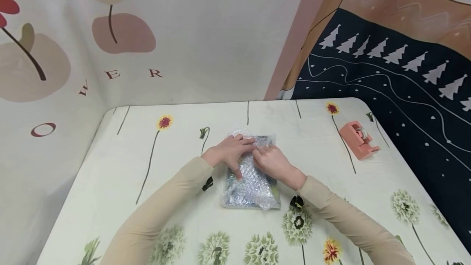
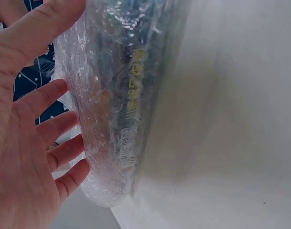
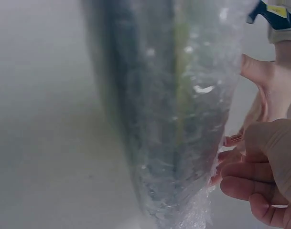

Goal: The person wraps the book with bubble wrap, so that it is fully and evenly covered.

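A thick rectangular package in clear bubble wrap (image 1: 252,189) lies flat on the table. Through the wrap, the left wrist view shows dark contents with a line of yellow characters (image 2: 134,86), like the spine of a book. My left hand (image 1: 232,151) rests on top of the package with its fingers spread, thumb toward me. Close beside it, my right hand (image 1: 274,162) has curled fingers and pinches at the wrap near the package's upper middle. In the right wrist view, the thumb meets the bent index finger of the right hand (image 3: 267,167); the pinched bit is hidden.
A pink tape dispenser (image 1: 357,140) with a roll in it stands at the table's right side. The flower-printed tablecloth (image 1: 176,212) spreads around the package. Behind the table hangs a pale printed curtain (image 1: 220,52), with a dark tree-patterned cloth (image 1: 386,85) on the right.
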Available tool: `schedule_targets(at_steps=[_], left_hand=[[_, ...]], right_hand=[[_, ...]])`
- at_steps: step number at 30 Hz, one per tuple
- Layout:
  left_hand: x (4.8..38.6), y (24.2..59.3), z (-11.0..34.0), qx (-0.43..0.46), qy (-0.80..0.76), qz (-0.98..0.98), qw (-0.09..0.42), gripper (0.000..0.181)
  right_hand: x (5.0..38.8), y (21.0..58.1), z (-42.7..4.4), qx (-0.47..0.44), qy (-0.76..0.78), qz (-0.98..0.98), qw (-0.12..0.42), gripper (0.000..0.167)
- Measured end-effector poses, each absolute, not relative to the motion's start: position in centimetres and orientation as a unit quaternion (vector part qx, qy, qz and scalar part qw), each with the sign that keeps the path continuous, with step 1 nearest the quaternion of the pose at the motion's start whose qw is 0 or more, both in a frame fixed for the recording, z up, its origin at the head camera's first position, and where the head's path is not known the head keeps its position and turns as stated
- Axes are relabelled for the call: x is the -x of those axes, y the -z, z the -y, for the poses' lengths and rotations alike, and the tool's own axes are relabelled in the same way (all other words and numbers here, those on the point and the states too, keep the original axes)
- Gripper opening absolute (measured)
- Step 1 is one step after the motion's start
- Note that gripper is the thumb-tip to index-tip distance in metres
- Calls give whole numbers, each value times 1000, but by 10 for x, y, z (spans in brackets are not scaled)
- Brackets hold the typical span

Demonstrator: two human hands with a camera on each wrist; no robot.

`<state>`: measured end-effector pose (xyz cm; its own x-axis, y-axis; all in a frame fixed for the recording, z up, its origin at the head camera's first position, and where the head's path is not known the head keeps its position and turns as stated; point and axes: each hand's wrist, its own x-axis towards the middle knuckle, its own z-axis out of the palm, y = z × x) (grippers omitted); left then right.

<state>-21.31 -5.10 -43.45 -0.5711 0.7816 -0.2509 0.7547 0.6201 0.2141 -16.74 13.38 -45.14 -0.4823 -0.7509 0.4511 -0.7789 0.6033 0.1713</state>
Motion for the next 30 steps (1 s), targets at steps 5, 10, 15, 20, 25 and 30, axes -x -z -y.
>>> schedule_targets(at_steps=[5,10,15,20,25,30], left_hand=[[213,434,51,-434,-39,-885,164,110],[213,434,51,-434,-36,-885,165,111],[213,434,50,-432,-32,-886,166,111],[213,435,50,-431,-30,-887,165,111],[213,436,50,-432,-30,-886,164,111],[214,436,50,-433,-29,-885,168,111]], right_hand=[[162,453,-135,-473,15,847,244,19],[158,456,-137,-494,22,834,244,20],[156,458,-138,-500,19,827,254,20],[155,461,-139,-500,7,830,246,14],[154,463,-142,-503,-3,833,230,16],[155,463,-145,-508,-9,839,194,26]])
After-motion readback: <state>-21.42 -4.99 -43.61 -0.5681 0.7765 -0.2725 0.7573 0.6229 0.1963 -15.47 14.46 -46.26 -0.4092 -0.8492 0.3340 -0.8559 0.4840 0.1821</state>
